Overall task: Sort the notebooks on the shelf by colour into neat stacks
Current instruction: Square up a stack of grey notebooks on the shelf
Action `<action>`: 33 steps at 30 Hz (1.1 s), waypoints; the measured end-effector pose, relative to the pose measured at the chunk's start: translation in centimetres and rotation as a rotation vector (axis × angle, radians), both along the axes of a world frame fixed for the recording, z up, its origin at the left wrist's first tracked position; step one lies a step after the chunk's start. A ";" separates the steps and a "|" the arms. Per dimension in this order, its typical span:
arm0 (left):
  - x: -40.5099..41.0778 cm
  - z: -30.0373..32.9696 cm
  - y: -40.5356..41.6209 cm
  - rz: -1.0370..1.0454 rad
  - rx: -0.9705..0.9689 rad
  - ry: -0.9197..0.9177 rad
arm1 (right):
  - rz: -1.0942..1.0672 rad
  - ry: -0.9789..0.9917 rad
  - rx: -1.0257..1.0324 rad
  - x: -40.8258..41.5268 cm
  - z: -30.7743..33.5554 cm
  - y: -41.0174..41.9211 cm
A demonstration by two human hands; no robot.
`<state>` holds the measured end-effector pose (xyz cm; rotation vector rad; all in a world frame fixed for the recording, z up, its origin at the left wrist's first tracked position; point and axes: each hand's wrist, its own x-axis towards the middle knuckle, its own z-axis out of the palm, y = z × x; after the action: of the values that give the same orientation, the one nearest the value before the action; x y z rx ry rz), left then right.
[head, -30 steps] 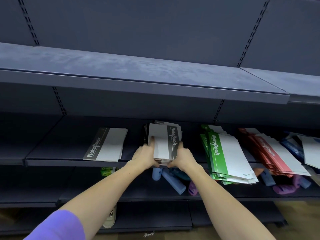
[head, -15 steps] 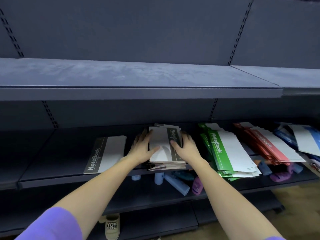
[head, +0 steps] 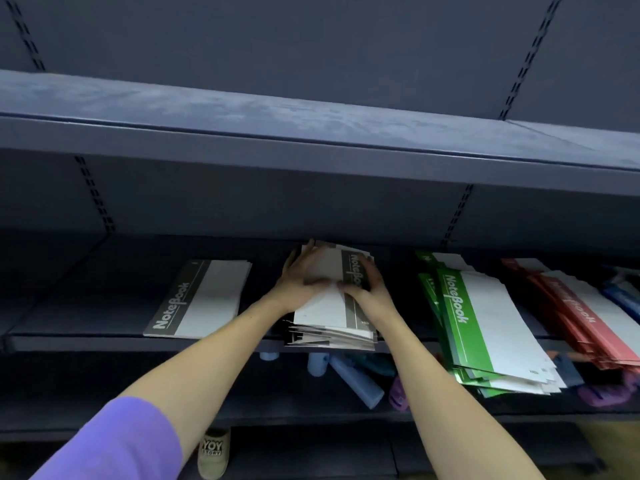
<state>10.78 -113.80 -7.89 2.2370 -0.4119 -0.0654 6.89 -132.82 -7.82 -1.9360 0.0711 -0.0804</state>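
— Grey notebook stack (head: 332, 318) at centre of the dark blue metal shelf (head: 79, 327), ragged at its front edge, slightly overhanging?

— Yes. Left hand (head: 299, 280) laid flat, fingers straight, along the stack's 9 o'clock side; right hand (head: 365, 289) pressed flat on top at 3 o'clock, fingers relaxed, holding nothing.

— Around it?

— Single grey notebook (head: 201, 301) lying flat at 9 o'clock, well apart. Green notebook pile (head: 485, 327) at 3 o'clock, fanned and sliding over the lip; red pile (head: 575, 313) beyond, blue covers (head: 620, 296) at far right.

— Surfaces?

— Matte, dusty upper shelf (head: 242, 109) at 12 o'clock, slotted uprights behind. Glossy card covers. Pale blue cylinders (head: 356, 381) and purple plastic pieces (head: 604, 396) on the lower shelf at 6 o'clock.
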 end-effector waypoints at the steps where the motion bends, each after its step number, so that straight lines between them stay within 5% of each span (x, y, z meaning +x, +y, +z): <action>1: 0.0 -0.1 0.0 0.005 0.020 -0.003 | -0.004 0.007 0.020 0.1 -0.3 0.0; 5: -0.5 -0.1 -0.1 0.061 0.071 0.008 | -0.039 0.065 0.117 -0.1 -0.8 0.0; 21: -6.6 -1.5 0.1 0.119 0.032 -0.002 | 0.003 0.119 -0.040 -5.1 -0.1 0.1; 33: -4.1 -1.3 0.3 0.274 -0.340 0.206 | -0.065 0.154 0.068 -3.0 0.1 0.3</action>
<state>6.66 -113.48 -9.20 1.9079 -0.0004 -0.0742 3.89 -132.56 -7.72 -1.8698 0.2362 0.0276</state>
